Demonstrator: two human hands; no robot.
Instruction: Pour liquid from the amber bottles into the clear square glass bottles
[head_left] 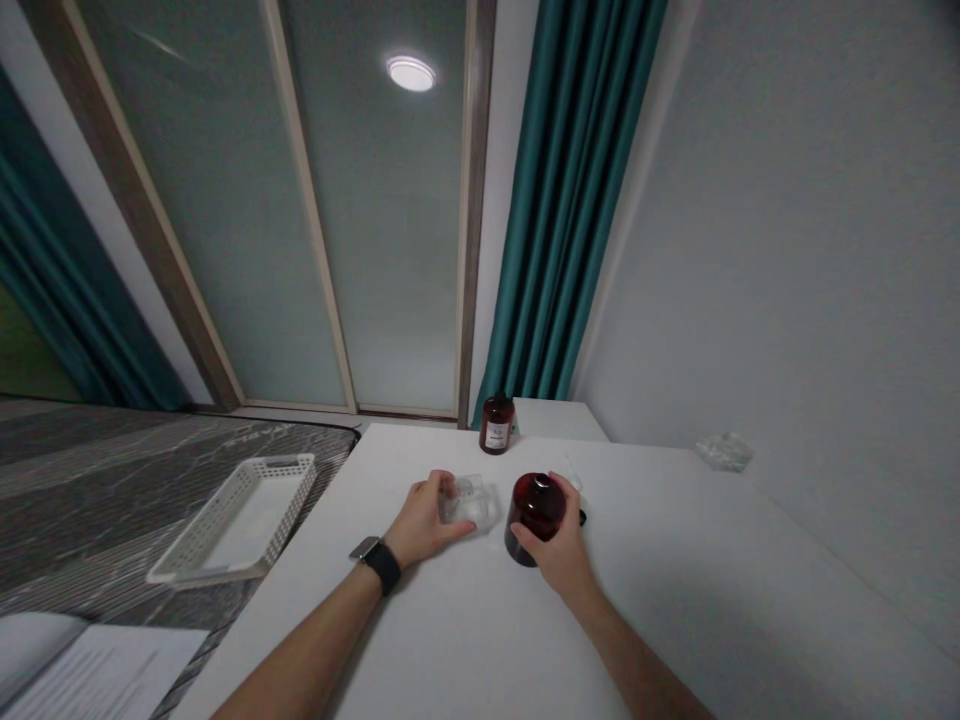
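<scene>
On the white table point(465, 620), my left hand point(425, 522) is curled around a clear, see-through container point(469, 505), thumb on the near side and fingers on the far side. To its right, my right hand point(559, 545) grips a dark red-brown bottle point(536, 500) from the right side. The bottle stands upright with its narrow neck bare on top. A small black piece, partly hidden, lies just behind my right hand. Farther back stands a second dark brown bottle point(496, 425) with a white label, and neither hand touches it.
A crumpled clear plastic bag point(724, 452) lies at the table's far right by the wall. Left of the table, a white perforated basket point(289, 510) and an open book point(127, 660) rest on a grey striped surface point(150, 490). Green curtains point(562, 200) hang behind.
</scene>
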